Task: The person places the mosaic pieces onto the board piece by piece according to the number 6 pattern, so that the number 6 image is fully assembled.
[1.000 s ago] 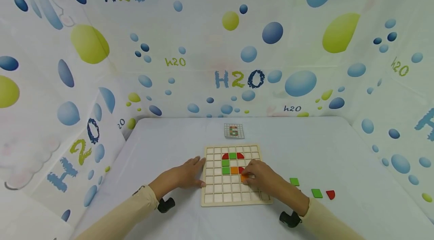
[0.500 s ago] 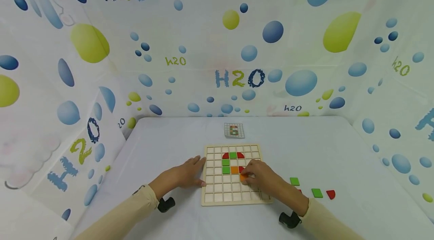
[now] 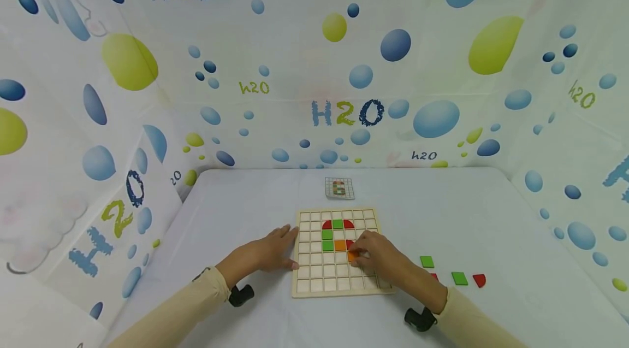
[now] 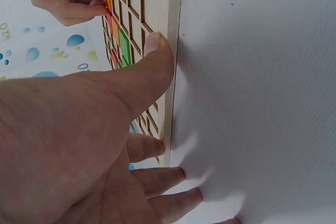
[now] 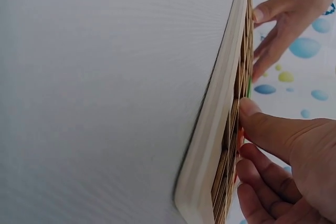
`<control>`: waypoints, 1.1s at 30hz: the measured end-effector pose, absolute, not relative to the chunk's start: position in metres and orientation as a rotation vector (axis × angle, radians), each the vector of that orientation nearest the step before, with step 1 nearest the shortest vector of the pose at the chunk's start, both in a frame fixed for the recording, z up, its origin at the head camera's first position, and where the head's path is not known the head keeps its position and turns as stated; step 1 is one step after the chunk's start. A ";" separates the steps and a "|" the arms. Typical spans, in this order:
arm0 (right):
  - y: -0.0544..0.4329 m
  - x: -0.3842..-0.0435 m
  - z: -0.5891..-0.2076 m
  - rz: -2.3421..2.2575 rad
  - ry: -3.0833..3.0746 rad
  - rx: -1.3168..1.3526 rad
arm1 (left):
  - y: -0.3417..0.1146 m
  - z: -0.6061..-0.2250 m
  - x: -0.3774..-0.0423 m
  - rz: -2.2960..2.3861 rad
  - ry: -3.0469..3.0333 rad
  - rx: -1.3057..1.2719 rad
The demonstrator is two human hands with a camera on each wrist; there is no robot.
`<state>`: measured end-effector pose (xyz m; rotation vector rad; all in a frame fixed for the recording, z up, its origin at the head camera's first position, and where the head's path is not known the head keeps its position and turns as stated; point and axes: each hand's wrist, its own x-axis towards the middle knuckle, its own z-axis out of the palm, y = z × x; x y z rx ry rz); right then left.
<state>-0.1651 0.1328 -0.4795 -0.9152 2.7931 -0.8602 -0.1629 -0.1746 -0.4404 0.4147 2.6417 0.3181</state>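
Orange tile [image 3: 351, 257] lies at the tip of the right grip [image 3: 377, 254], which pinches it; left grip [image 3: 273, 251] spread against the board [image 3: 329, 285]

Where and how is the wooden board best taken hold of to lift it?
Take the board by its plain left and right rims, probably coming from both sides at once: it lies wide and flat on the table, with coloured pieces in its inner cells.

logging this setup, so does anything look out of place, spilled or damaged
Nothing plainly stands out. On the grid board, the fully visible coloured pieces look neatly set in. The orange piece at the right hand is partly hidden, so I can't tell whether it sits flush.
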 end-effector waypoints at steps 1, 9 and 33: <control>0.133 -0.165 -0.480 -0.863 2.795 -0.919 | -0.175 -0.440 -0.163 0.319 2.641 0.413; 0.141 -0.162 -0.475 -0.879 2.834 -0.857 | -0.174 -0.440 -0.163 0.306 2.652 0.416; 0.284 -0.137 -0.454 -0.969 3.100 -0.401 | -0.173 -0.438 -0.162 0.328 2.648 0.407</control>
